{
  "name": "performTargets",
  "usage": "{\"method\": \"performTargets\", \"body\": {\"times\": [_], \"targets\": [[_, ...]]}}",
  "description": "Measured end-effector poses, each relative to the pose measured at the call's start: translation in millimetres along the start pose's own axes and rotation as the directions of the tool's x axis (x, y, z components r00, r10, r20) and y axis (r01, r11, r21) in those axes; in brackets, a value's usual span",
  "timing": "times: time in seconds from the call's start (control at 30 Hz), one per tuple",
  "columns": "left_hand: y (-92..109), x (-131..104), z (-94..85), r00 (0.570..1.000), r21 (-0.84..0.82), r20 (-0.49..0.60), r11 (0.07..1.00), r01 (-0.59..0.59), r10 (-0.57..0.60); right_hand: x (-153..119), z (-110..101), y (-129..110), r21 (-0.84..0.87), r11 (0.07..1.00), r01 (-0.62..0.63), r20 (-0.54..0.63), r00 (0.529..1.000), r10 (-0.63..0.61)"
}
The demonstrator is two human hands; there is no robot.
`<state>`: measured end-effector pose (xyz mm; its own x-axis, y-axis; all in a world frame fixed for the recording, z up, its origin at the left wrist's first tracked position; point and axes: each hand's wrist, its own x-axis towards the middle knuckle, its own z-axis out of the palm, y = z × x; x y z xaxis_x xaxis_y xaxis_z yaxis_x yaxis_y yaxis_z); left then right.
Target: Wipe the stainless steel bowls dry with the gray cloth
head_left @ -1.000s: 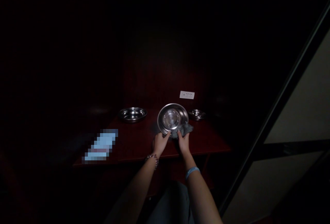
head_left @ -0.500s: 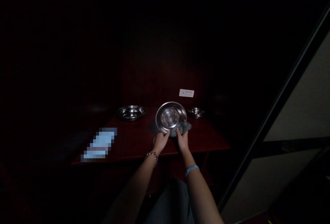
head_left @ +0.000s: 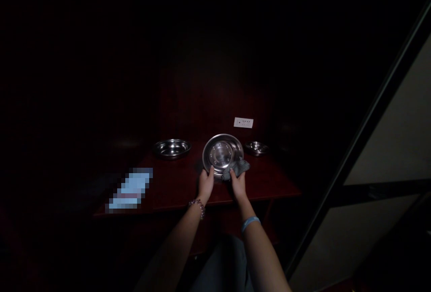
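A round stainless steel bowl (head_left: 221,154) is tilted up with its shiny inside facing me. My left hand (head_left: 205,183) grips its lower left rim, thumb over the edge and the other fingers mostly hidden behind. At the lower right rim, my right hand (head_left: 238,184) is closed on a dark grey cloth (head_left: 237,168), pressed against the bowl. Behind and to the left, a wider steel dish (head_left: 172,148) rests on the dark red desk (head_left: 168,184). To the right of the held bowl sits a smaller steel bowl or stack of bowls (head_left: 256,148).
A white socket panel (head_left: 243,123) is on the back wall above the desk. A blurred-out pale blue rectangle (head_left: 131,189) lies at the desk's left. On the right stands a pale panel with a dark frame (head_left: 377,189). The surroundings are very dark.
My left hand has shifted left along the rim, away from the cloth, its thumb now on the bowl's lower left edge. The right hand and cloth have barely moved.
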<state>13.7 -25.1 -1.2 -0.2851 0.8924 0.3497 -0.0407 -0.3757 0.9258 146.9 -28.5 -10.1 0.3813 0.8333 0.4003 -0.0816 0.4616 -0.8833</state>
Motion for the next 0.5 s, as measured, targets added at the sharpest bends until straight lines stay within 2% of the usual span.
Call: {"method": "performTargets", "body": {"times": [0.2,0.37,0.5], "targets": [[5,-2,-2.1,0.999,0.077,0.021,0.997,0.029,-0.030,-1,0,-1,-0.001,1.000,-0.012,0.002,1.000,0.012],[12,-3,-3.6,0.999,0.140,-0.034,0.990,0.031,-0.026,-1,0,-4,0.047,0.998,-0.038,-0.017,0.999,0.039],[13,-2,-7.5,0.990,0.177,-0.138,0.982,0.066,-0.041,5,-5,4,0.056,0.995,-0.086,-0.168,0.981,0.095]]}}
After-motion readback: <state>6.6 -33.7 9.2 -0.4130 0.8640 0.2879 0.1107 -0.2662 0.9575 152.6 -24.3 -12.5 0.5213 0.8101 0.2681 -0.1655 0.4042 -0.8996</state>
